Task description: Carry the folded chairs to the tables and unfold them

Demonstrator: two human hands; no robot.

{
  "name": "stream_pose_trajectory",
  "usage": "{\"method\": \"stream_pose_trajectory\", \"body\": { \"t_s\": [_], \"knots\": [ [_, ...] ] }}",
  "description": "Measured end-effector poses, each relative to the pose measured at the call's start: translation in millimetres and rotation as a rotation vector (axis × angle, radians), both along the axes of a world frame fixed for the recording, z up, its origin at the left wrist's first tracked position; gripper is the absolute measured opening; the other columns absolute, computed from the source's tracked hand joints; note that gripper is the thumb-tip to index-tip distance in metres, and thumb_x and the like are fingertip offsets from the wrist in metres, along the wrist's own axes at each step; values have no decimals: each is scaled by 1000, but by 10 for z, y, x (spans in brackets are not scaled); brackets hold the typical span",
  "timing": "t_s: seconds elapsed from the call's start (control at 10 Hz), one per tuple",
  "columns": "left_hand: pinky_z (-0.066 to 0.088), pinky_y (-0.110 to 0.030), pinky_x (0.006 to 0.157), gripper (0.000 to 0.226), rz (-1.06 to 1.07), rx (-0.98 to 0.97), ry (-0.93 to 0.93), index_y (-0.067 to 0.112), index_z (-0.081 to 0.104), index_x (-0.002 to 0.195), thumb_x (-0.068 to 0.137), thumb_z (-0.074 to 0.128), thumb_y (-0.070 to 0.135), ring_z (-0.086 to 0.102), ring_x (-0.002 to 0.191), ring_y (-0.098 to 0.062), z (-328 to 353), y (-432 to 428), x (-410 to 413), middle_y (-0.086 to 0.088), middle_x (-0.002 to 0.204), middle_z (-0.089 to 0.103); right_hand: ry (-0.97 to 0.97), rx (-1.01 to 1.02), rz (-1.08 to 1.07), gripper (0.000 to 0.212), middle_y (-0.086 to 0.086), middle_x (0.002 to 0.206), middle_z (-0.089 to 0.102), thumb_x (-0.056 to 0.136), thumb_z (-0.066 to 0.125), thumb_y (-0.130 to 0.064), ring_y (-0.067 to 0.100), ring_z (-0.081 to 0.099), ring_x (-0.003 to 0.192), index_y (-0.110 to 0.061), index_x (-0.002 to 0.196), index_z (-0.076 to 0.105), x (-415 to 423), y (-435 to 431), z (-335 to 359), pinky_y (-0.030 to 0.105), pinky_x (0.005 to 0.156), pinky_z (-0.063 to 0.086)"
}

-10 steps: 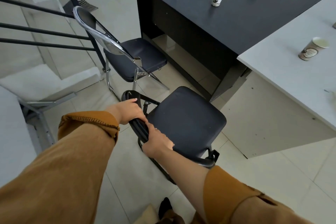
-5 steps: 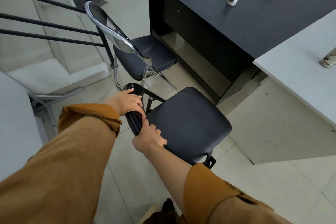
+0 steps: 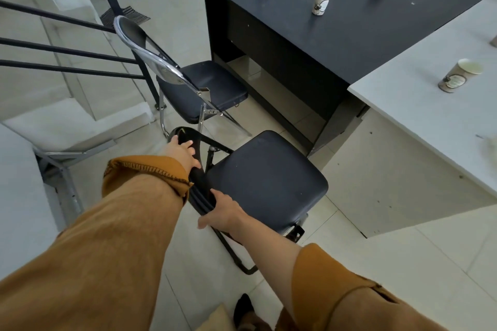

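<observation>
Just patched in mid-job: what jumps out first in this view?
The black folding chair is at centre, seat down, with the left hand and right hand both gripping its back. Behind it a chrome-framed chair stands unfolded beside the black table. Paper cups stand on that table and on the white table at right.

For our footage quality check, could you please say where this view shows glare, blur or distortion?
Head view: wide-angle distortion stretches the left sleeve near the bottom edge; glare streaks the chrome chair backrest; the top-right corner is blurred; left hand, right hand and black chair are sharp.
</observation>
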State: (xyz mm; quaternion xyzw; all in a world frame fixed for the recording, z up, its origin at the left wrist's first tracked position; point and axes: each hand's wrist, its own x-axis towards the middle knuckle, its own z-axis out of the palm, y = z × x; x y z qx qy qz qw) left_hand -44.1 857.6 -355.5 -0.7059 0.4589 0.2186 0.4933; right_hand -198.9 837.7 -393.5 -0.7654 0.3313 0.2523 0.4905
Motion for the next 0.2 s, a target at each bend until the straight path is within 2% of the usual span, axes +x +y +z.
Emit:
{"method": "stream_pose_trajectory", "body": {
  "t_s": [0.1, 0.2],
  "knots": [
    [4, -48, 118, 52, 72, -3, -24, 23, 23, 151, 101, 36, 32, 8, 148, -27, 52, -232, -206, -7, 158, 18, -9, 50, 32, 91, 6, 153, 27, 78, 73, -24, 28, 28, 138, -24, 151, 19, -227, -90, 31, 43, 112, 30],
    [14, -38, 116, 49, 175, -202, 67, 14, 34, 146, 99, 42, 25, 22, 144, -26, 125, -557, -412, -11, 152, 32, -60, 178, -25, 82, 5, 152, 30, 80, 72, -24, 26, 29, 138, -21, 148, 27, -500, -276, 29, 37, 111, 27]
  ]
}}
